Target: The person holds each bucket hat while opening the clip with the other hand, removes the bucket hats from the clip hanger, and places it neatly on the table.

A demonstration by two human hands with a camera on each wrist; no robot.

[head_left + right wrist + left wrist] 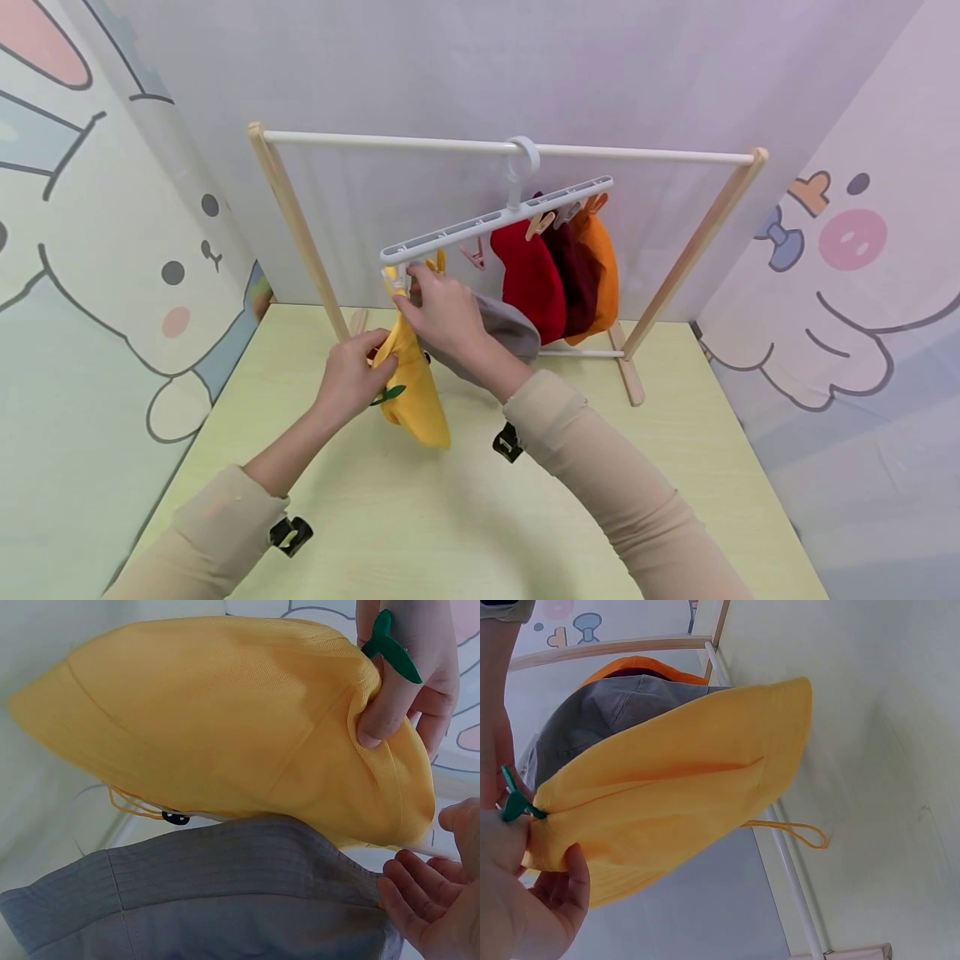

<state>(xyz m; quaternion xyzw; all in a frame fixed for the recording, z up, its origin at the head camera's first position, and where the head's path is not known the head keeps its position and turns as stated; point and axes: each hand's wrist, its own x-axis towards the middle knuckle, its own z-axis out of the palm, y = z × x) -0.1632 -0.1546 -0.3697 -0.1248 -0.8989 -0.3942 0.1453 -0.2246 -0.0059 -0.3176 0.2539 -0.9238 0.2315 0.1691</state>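
Observation:
A yellow bucket hat [412, 392] with a green sprout [521, 804] hangs below the left end of a pale grey clip hanger [495, 220]. My left hand [352, 375] pinches the hat's fabric beside the sprout, thumb on the near side. At the hanger's end, my right hand [447, 312] pinches a white clothespin [395, 279] at the hat's upper edge. Behind the yellow hat is a grey hat [210, 900], close to my right fingers. A black cord stopper [176, 817] shows on the yellow hat's cord.
The hanger hooks over the white rail of a wooden-legged rack [300, 225]. Red [528, 283], dark red [573, 275] and orange hats [603, 258] hang toward its right. A pink clothespin [474, 252] hangs without a hat. Beneath stands a pale yellow table [420, 533].

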